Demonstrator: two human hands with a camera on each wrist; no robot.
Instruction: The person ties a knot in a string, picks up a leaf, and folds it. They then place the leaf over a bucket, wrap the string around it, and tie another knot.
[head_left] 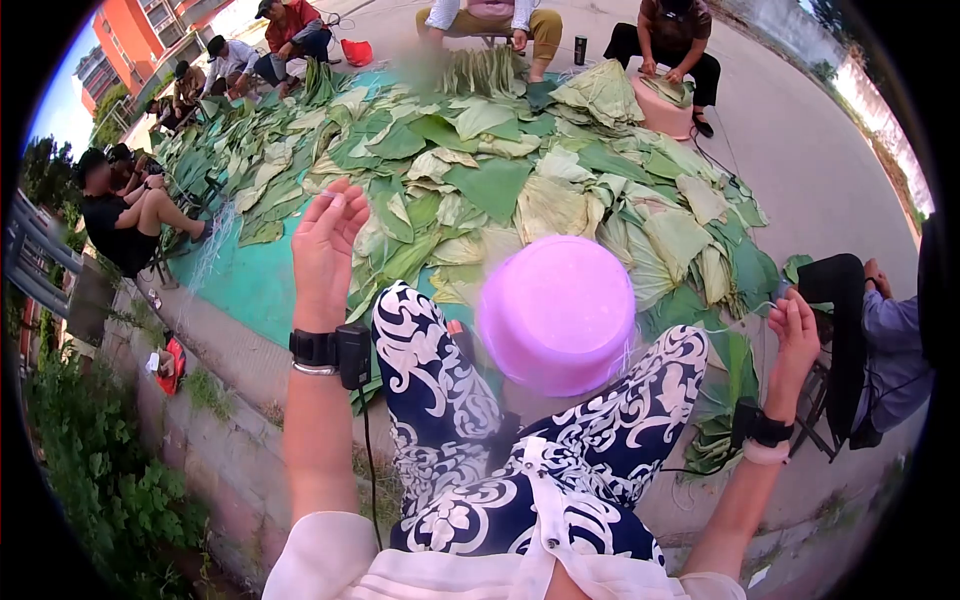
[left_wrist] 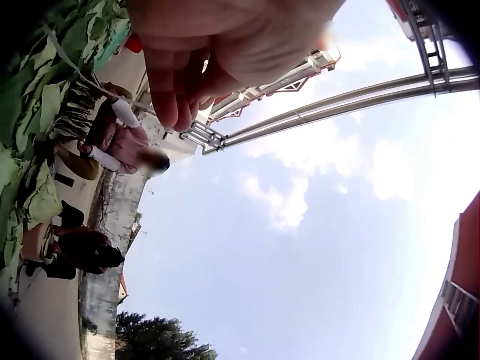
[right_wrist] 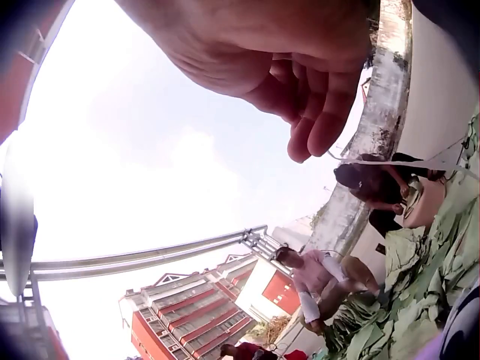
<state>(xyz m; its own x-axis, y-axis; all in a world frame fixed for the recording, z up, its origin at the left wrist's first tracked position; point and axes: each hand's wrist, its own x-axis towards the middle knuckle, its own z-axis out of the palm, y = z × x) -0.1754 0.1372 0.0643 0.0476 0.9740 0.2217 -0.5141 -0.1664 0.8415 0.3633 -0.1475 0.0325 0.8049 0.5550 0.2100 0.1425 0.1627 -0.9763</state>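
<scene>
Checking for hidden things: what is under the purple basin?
Only the patterned trouser legs show beside the upturned basin; anything beneath it is covered.

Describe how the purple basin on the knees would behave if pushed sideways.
The purple basin looks like thin plastic, probably light and stiff. It seems to rest upside down across the knees, untouched by the left hand or right hand, so a push would likely slide it off.
</scene>
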